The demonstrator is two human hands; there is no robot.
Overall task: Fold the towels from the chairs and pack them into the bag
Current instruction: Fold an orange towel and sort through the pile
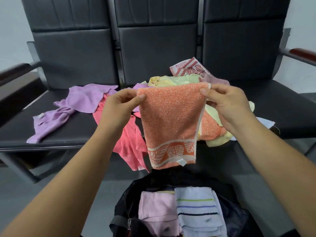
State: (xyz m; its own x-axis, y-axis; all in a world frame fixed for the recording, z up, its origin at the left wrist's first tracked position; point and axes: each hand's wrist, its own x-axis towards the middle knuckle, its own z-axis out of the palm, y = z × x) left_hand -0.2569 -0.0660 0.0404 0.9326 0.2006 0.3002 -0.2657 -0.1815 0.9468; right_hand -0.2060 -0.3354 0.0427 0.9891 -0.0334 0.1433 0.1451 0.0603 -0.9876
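Here the left hand and the right hand each pinch a top corner of the orange towel, which hangs above the open bag, before the chairs.

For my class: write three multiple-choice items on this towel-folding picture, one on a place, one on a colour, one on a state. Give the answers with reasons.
1. Where does the striped blue towel lie?
A. on a chair
B. in the bag
C. on the floor

2. What colour is the towel held up?
A. orange
B. green
C. white

3. How is that towel held?
A. by one hand
B. draped over an arm
C. pinched at its top corners by both hands

Answers: B, it lies folded beside a pink towel inside the open bag. A, orange with a leaf border. C, the left hand and right hand each grip a corner.
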